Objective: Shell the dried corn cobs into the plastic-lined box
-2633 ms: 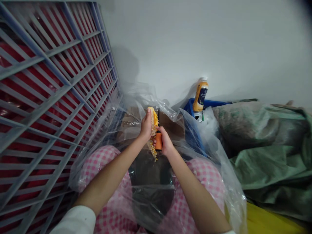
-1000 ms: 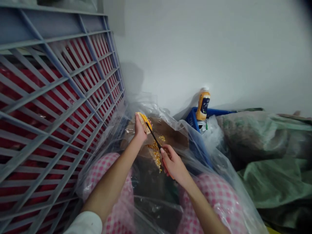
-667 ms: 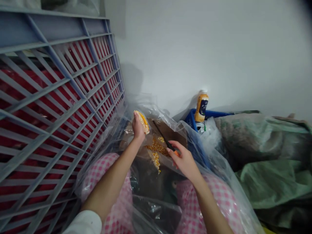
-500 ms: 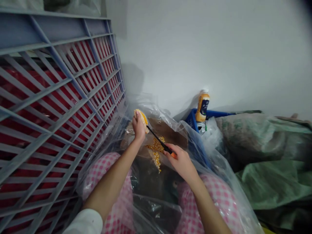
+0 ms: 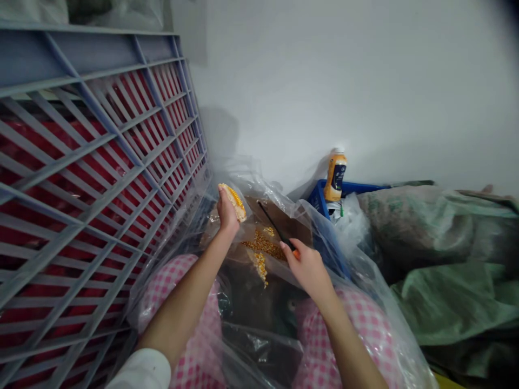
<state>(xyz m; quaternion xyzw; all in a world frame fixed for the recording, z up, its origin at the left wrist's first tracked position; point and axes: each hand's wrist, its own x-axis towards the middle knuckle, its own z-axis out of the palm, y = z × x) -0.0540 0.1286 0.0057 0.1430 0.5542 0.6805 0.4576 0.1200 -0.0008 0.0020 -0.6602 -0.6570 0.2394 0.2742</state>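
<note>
My left hand (image 5: 226, 212) is wrapped round a yellow corn cob (image 5: 234, 200), partly stripped, held up over a plastic-lined cardboard box (image 5: 284, 216). My right hand (image 5: 308, 267) grips a tool with an orange handle and a thin black shaft (image 5: 275, 229); its tip points up and away, a little to the right of the cob and not touching it. Loose corn kernels (image 5: 261, 251) lie in a heap in the plastic below both hands. My knees in pink checked cloth (image 5: 170, 281) lie under the clear plastic sheet.
A stack of grey-blue lattice crates (image 5: 93, 162) with red contents fills the left. An orange bottle (image 5: 336, 174) stands by a blue crate (image 5: 352, 189) against the white wall. Green woven sacks (image 5: 446, 243) pile up on the right.
The tool tip has swung off the cob to the right, and the right hand has moved slightly right. Earlier the cob was held low and close; more kernels now lie below.
</note>
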